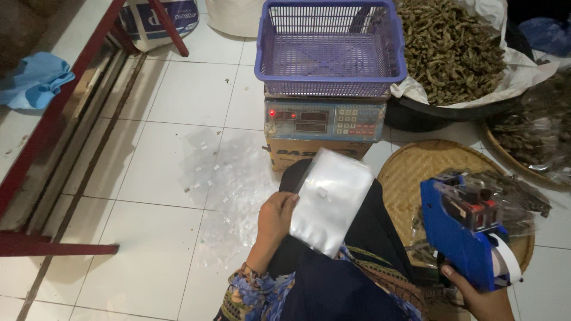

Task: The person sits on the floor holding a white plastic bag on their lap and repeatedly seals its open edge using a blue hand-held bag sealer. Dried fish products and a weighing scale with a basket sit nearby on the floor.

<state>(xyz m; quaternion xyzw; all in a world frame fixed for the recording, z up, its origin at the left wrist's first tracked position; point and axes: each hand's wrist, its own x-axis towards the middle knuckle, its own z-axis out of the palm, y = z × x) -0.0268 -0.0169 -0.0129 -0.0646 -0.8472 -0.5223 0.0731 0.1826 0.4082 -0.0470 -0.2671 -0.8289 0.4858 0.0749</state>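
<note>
My left hand [275,219] holds a stack of clear plastic bags [328,201] upright over my lap, thumb on its left edge. My right hand [476,294], at the lower right, grips the handle of a blue label gun [461,229] with a white label roll at its side. The label gun hangs over a round woven bamboo tray [416,169]. Both hands are apart from each other, the bags left of the gun.
A digital scale [324,120] on a cardboard box carries an empty purple plastic basket [330,47]. Dried brownish pods [452,47] fill a lined basin behind. Loose clear bags [229,178] lie on the white tile floor. A red metal frame [53,113] stands at left.
</note>
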